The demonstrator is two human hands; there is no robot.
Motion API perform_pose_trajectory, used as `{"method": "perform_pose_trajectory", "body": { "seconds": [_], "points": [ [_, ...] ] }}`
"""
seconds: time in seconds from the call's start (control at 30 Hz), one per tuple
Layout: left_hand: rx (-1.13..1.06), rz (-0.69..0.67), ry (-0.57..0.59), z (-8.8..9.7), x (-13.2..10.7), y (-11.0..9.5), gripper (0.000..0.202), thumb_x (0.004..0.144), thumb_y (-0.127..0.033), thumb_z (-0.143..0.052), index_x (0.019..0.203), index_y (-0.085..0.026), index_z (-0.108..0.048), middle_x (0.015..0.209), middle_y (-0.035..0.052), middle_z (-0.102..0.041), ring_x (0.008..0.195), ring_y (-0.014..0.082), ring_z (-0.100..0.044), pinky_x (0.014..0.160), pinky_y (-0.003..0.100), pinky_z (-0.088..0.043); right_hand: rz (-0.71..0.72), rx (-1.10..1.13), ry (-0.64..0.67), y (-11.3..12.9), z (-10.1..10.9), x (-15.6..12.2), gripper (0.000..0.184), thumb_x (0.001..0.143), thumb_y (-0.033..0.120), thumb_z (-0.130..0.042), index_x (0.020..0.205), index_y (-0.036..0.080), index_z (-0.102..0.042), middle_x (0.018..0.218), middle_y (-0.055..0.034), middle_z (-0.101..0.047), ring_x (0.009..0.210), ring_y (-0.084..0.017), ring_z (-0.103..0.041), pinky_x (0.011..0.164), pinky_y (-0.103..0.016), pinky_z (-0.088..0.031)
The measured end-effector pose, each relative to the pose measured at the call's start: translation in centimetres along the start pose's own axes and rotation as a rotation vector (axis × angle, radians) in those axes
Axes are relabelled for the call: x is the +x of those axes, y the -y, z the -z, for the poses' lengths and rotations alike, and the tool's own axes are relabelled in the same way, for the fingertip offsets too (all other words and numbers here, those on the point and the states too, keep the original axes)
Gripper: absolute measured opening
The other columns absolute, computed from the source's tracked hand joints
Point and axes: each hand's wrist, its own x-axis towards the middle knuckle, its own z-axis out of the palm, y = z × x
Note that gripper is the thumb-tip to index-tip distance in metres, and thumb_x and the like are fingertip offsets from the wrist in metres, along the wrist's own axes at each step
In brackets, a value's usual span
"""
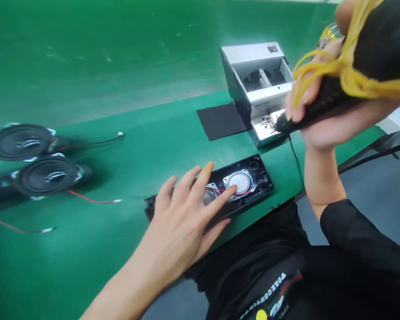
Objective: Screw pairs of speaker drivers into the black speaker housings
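My left hand lies with fingers spread over a long black speaker housing on the green table. Two round drivers sit in the housing; the white-backed driver shows near my index fingertip, with a red wire beside it, and the other is partly covered by my fingers. In my right hand is a black electric screwdriver, wrapped with yellow bands and slightly blurred. Its tip is at the front plate of a silver screw feeder; whether it touches a screw I cannot tell.
At the left stand several black speakers with wires and white plugs trailing onto the table. A black mat lies left of the feeder. A dark cable runs down from the feeder over the table's front edge.
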Motion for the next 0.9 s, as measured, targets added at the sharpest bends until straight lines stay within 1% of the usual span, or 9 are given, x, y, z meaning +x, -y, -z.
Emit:
{"method": "perform_pose_trajectory", "body": {
  "seconds": [0.1,0.23,0.3,0.43,0.57,0.6,0.77,0.83,0.9],
  "points": [
    [-0.007,-0.001,-0.021,0.0,-0.8,0.4,0.061,0.094,-0.039,-0.088,0.153,-0.036,-0.072,0.186,0.0220,-0.039,0.162,0.0553,-0.049,0.128,0.078,-0.042,0.183,0.070,-0.240,0.6,-0.2,1.8,0.054,0.098,0.082,-0.049,0.086,0.029,-0.049,0.065,0.0045,-0.047,0.048,-0.015,-0.050,0.045,-0.031,-0.043],
    [0.017,-0.026,-0.047,-0.1,-0.8,0.8,0.052,0.099,-0.036,-0.081,0.151,-0.038,-0.072,0.181,0.0236,-0.046,0.154,0.0558,-0.057,0.117,0.076,-0.050,0.282,0.181,-0.381,-1.3,-1.7,2.1,0.046,0.105,0.070,-0.048,0.090,0.028,-0.056,0.063,0.0041,-0.043,0.045,-0.013,-0.037,0.042,-0.029,-0.029],
    [0.037,-0.047,-0.041,-0.1,-0.5,0.6,0.049,0.103,-0.039,-0.077,0.152,-0.037,-0.071,0.179,0.0256,-0.048,0.151,0.0559,-0.059,0.112,0.075,-0.052,0.309,0.166,-0.418,-2.3,-1.7,1.6,0.051,0.106,0.075,-0.042,0.089,0.029,-0.057,0.062,0.0044,-0.039,0.043,-0.013,-0.029,0.040,-0.028,-0.026],
    [0.056,-0.076,-0.044,-0.3,0.5,0.0,0.046,0.105,-0.041,-0.074,0.151,-0.035,-0.072,0.176,0.0277,-0.050,0.149,0.0550,-0.061,0.109,0.074,-0.054,0.222,0.100,-0.426,-3.8,-0.4,0.6,0.065,0.103,0.087,-0.029,0.089,0.030,-0.058,0.062,0.0035,-0.041,0.042,-0.014,-0.031,0.040,-0.029,-0.033],
    [0.044,-0.088,-0.073,-0.5,1.2,-0.3,0.044,0.103,-0.038,-0.078,0.146,-0.032,-0.076,0.176,0.0277,-0.051,0.149,0.0557,-0.060,0.110,0.075,-0.054,0.159,0.025,-0.337,-4.5,0.9,0.4,0.075,0.091,0.102,-0.033,0.085,0.030,-0.056,0.063,0.0037,-0.037,0.044,-0.014,-0.031,0.039,-0.028,-0.031],
    [0.039,-0.091,-0.064,-0.5,1.3,-0.4,0.046,0.101,-0.039,-0.081,0.146,-0.031,-0.076,0.176,0.0280,-0.051,0.150,0.0564,-0.060,0.111,0.075,-0.054,0.169,0.024,-0.329,-4.5,1.0,0.5,0.075,0.092,0.102,-0.034,0.086,0.030,-0.057,0.063,0.0038,-0.037,0.043,-0.014,-0.031,0.039,-0.028,-0.031],
    [0.024,-0.053,-0.060,-0.4,1.0,-0.8,0.063,0.091,-0.043,-0.094,0.150,-0.030,-0.076,0.178,0.0306,-0.047,0.155,0.0619,-0.055,0.119,0.081,-0.049,0.334,0.194,-0.306,-4.2,0.7,1.0,0.054,0.104,0.080,-0.046,0.096,0.030,-0.066,0.065,0.0042,-0.041,0.039,-0.009,-0.034,0.039,-0.023,-0.036],
    [0.032,-0.044,-0.065,-0.4,0.8,-0.8,0.069,0.087,-0.041,-0.097,0.151,-0.030,-0.075,0.177,0.0324,-0.048,0.153,0.0634,-0.056,0.119,0.083,-0.048,0.287,0.208,-0.281,-4.2,0.4,0.9,0.053,0.100,0.082,-0.054,0.093,0.030,-0.064,0.063,0.0048,-0.042,0.038,-0.010,-0.031,0.038,-0.026,-0.040],
    [0.041,-0.044,-0.061,-0.5,0.8,-0.7,0.071,0.084,-0.039,-0.100,0.151,-0.030,-0.076,0.176,0.0335,-0.049,0.152,0.0636,-0.058,0.118,0.083,-0.049,0.225,0.167,-0.318,-3.9,0.3,0.7,0.057,0.096,0.086,-0.055,0.088,0.030,-0.061,0.061,0.0052,-0.039,0.038,-0.011,-0.026,0.039,-0.029,-0.043]
  ]
}}
